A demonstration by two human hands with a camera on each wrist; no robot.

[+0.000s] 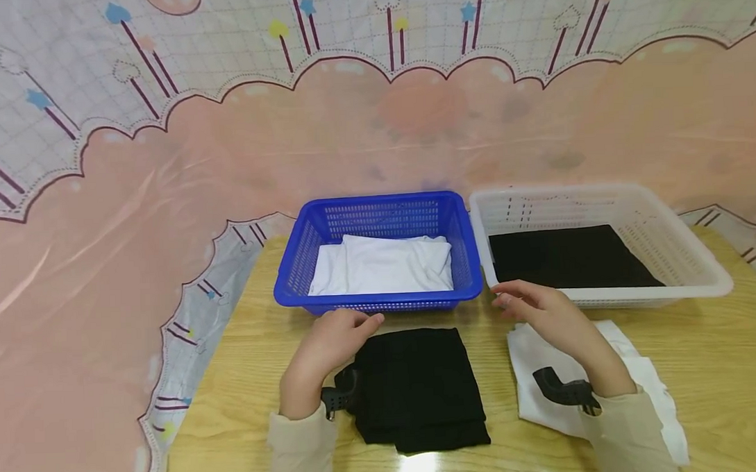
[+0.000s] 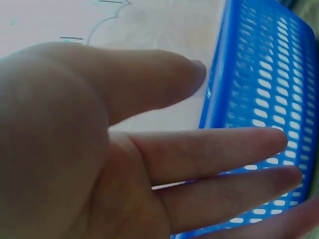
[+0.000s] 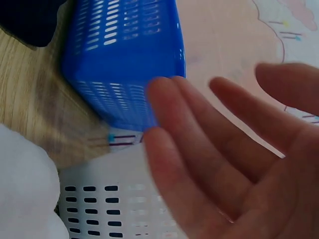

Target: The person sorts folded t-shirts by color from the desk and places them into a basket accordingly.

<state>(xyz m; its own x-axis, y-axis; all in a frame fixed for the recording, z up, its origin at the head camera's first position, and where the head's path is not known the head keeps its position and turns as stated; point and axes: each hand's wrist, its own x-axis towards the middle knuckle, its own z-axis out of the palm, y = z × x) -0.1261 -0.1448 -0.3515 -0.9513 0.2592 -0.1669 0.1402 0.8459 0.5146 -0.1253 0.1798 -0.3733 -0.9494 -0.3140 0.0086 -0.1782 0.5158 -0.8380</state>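
Observation:
My left hand (image 1: 336, 341) hovers just in front of the blue basket (image 1: 380, 298), above the left edge of a folded black cloth (image 1: 421, 387) on the table. In the left wrist view its fingers (image 2: 214, 154) are extended, with nothing between them and the thumb. White folded cloth (image 1: 385, 267) lies inside the blue basket. My right hand (image 1: 546, 317) is by the front left corner of the white basket (image 1: 655, 293), over a folded white cloth (image 1: 539, 376). Its fingers are loosely bent and hold nothing in the right wrist view. Black cloth (image 1: 560, 257) lies in the white basket.
The baskets stand side by side at the back of the wooden table (image 1: 232, 366). Behind them hangs a pink patterned sheet (image 1: 349, 140), which also drapes down on the left. A black wrist strap (image 1: 571, 390) sits on my right wrist.

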